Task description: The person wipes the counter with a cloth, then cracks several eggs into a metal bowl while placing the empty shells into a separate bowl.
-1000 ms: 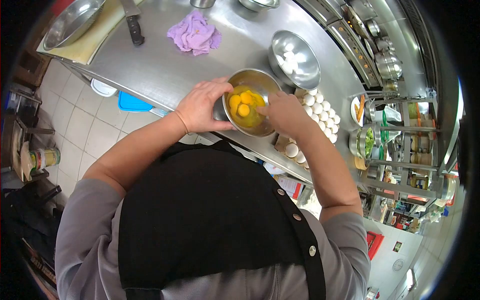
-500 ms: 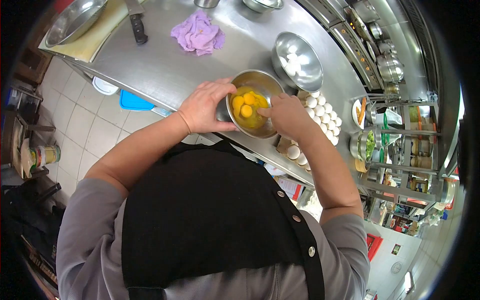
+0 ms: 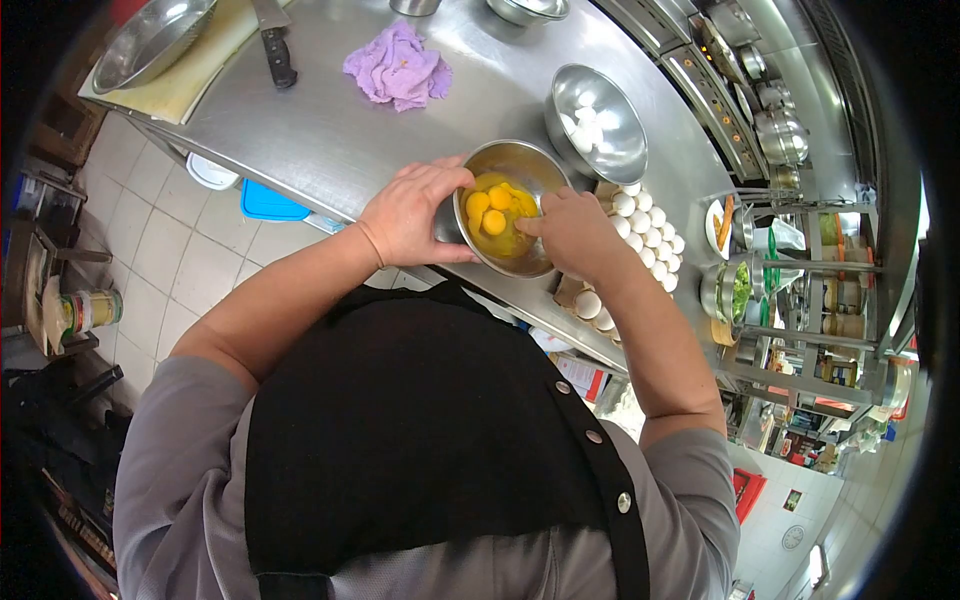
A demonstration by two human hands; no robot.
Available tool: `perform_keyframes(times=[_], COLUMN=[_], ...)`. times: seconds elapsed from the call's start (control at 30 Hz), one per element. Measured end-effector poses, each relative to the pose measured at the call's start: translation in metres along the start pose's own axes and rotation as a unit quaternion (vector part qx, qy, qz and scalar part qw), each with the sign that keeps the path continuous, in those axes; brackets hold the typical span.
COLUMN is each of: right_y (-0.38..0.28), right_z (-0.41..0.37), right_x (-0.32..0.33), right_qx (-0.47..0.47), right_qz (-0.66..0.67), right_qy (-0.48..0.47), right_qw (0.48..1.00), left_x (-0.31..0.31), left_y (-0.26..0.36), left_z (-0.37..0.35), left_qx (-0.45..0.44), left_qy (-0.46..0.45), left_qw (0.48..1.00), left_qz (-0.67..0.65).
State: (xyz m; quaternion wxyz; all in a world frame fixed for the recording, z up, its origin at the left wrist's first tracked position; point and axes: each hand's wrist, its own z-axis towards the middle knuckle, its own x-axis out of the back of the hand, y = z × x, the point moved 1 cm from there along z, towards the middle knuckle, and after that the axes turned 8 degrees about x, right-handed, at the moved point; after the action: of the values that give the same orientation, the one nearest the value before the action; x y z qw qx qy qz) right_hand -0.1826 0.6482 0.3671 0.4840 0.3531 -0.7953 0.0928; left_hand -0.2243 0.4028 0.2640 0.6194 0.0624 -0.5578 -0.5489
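Observation:
A steel mixing bowl (image 3: 545, 172) stands at the near edge of the counter, holding several whole yolks in clear egg white (image 3: 495, 210). Around its left side curves my left hand (image 3: 415, 212), fingers on the far rim and thumb low on the near side. My right hand (image 3: 575, 235) reaches over the right rim with its fingers curled, one digit pointing down into the egg. Whether anything is pinched there is hidden. Beside that hand sits a carton of white eggs (image 3: 640, 222). Behind it, a larger steel bowl (image 3: 620, 100) contains white eggshells (image 3: 583, 130).
A crumpled purple cloth (image 3: 398, 68) lies on the steel counter (image 3: 320, 130). At the far left a knife (image 3: 277, 55) rests near a cutting board (image 3: 180, 95) with a steel pan (image 3: 150, 45) on it. Stove and shelves line the right side.
Almost nothing differs. Both hands keep their places at the bowl, and the view has shifted very slightly.

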Motion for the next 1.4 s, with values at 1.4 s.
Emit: perform_keyframes(times=[1.4], right_y=[0.0019], right_z=[-0.0021], right_x=[-0.0031], right_qx=[0.017], right_qz=[0.022], right_qy=[0.052], right_qw=[0.998], left_x=[-0.0017], left_y=[-0.0013], left_z=[-0.0015], left_qx=[-0.003], left_qy=[0.0], left_qw=[1.0], left_qz=[0.014])
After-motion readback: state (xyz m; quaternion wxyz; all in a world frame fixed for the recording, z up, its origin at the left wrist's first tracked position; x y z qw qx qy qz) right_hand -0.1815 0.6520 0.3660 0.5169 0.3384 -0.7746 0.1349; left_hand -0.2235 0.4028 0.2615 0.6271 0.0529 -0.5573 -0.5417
